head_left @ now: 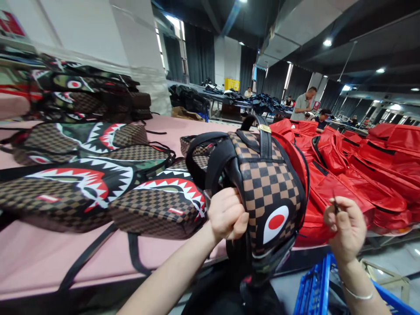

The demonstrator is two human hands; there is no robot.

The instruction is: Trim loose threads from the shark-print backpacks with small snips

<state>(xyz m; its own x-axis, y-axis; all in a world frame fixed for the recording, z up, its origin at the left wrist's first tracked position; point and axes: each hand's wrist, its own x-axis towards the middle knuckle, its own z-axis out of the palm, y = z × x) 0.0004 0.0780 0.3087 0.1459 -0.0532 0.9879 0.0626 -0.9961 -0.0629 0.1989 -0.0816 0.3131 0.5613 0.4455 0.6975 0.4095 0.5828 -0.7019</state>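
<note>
I hold a brown checkered backpack point(267, 192) upright in front of me; it has a red-and-white eye print and black straps. My left hand point(227, 214) is closed on the bag's edge beside the straps. My right hand point(345, 227) is to the bag's right, fingers pinched on a small dark thin thing that I cannot make out. A bracelet sits on that wrist.
Several checkered backpacks with shark-mouth prints point(95, 183) lie on the pink table point(29, 258) at left, more stacked behind. Red bags point(361, 170) are piled at right. A blue crate point(315, 288) stands below right. People point(303, 105) work at far tables.
</note>
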